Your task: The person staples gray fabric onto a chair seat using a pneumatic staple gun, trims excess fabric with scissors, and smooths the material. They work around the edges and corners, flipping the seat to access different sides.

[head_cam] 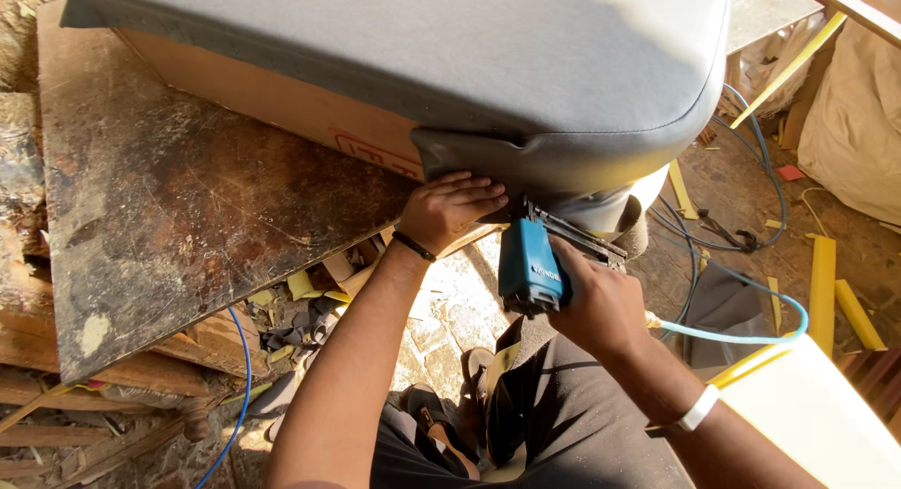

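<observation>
My left hand (449,208) presses flat against the folded edge of grey upholstery fabric (488,156) on a large padded seat piece (422,48), whose underside shows a brown board (272,99). My right hand (596,306) grips a blue pneumatic staple gun (528,264), its black nose set against the fabric fold just right of my left fingers. A light blue air hose (741,337) runs from the gun to the right.
A worn wooden board (169,217) serves as the work surface on the left. Scraps of foam, fabric and wood litter the stone floor (441,311). Yellow foam strips (826,282) and a beige sack (859,123) lie at the right. My sandalled foot (441,423) is below.
</observation>
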`<action>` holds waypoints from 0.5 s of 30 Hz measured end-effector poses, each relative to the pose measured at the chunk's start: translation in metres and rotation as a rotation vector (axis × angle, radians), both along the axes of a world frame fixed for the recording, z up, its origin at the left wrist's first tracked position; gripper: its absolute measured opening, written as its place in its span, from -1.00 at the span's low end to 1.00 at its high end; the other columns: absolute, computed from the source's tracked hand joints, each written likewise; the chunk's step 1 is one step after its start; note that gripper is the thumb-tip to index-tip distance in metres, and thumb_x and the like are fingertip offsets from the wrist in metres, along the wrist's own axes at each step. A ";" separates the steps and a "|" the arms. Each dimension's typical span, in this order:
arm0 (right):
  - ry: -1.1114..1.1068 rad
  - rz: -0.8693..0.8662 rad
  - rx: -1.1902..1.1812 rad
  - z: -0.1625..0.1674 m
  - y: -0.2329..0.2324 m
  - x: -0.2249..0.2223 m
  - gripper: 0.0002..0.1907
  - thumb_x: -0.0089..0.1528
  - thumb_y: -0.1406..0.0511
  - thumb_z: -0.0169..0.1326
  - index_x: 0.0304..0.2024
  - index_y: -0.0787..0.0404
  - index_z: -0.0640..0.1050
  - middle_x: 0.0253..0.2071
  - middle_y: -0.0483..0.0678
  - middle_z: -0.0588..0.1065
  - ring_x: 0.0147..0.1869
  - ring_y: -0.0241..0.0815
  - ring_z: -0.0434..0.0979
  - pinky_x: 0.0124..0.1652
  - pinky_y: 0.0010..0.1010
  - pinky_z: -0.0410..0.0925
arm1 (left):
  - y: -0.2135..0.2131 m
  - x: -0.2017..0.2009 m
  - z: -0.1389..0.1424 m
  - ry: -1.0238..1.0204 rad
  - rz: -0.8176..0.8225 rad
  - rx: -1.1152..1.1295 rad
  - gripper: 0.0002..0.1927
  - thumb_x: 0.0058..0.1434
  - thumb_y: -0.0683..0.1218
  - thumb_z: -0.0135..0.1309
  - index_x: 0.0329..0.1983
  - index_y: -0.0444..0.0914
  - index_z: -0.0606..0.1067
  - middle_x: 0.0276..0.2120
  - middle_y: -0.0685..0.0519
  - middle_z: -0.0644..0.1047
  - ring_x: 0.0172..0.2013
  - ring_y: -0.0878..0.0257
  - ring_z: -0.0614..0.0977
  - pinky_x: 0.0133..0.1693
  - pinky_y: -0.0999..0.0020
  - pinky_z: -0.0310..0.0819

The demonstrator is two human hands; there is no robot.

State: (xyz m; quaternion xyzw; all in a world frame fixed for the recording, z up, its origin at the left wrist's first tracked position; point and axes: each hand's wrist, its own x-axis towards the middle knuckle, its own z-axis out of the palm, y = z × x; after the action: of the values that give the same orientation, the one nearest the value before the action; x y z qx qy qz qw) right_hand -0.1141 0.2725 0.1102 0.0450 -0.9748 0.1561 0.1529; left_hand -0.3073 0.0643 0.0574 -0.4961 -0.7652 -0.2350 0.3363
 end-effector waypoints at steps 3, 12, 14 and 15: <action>-0.060 -0.086 0.035 0.005 -0.017 -0.008 -0.19 -0.04 0.34 0.23 0.30 0.06 0.37 -0.25 0.01 0.64 -0.39 -0.05 0.66 -0.43 -0.23 0.51 | -0.001 0.002 0.002 0.003 -0.009 0.011 -0.76 0.33 -0.11 0.08 -0.03 0.03 0.67 0.02 0.22 0.65 0.08 0.34 0.65 0.24 0.28 0.48; -0.239 -0.222 0.179 0.016 -0.049 -0.017 -0.36 0.20 0.23 0.13 0.33 0.08 0.30 -0.42 -0.04 0.60 -0.49 -0.17 0.60 -0.53 -0.29 0.45 | -0.005 -0.001 -0.004 0.008 -0.029 0.074 -0.83 0.26 -0.11 0.13 -0.17 -0.03 0.69 0.01 0.21 0.67 0.04 0.33 0.67 0.23 0.26 0.48; -0.258 -0.231 0.184 0.015 -0.051 -0.019 -0.42 0.22 0.25 0.11 0.29 0.11 0.33 -0.41 -0.05 0.59 -0.50 -0.20 0.59 -0.56 -0.33 0.44 | -0.005 -0.001 -0.004 -0.004 -0.022 0.073 -0.84 0.26 -0.12 0.14 -0.18 -0.04 0.69 0.00 0.21 0.66 0.03 0.33 0.67 0.23 0.27 0.49; -0.274 -0.235 0.186 0.014 -0.051 -0.018 -0.45 0.22 0.26 0.10 0.27 0.13 0.34 -0.41 -0.04 0.58 -0.50 -0.21 0.58 -0.57 -0.35 0.44 | -0.006 0.000 -0.004 -0.012 -0.020 0.069 -0.83 0.27 -0.13 0.14 -0.18 -0.03 0.69 0.00 0.22 0.66 0.03 0.34 0.67 0.23 0.26 0.49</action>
State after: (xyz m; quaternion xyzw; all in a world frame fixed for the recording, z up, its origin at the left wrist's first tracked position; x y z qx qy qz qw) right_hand -0.1325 0.2216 0.1238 -0.0769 -0.9952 0.0510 0.0314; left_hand -0.3077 0.0587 0.0535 -0.4904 -0.7536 -0.2677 0.3463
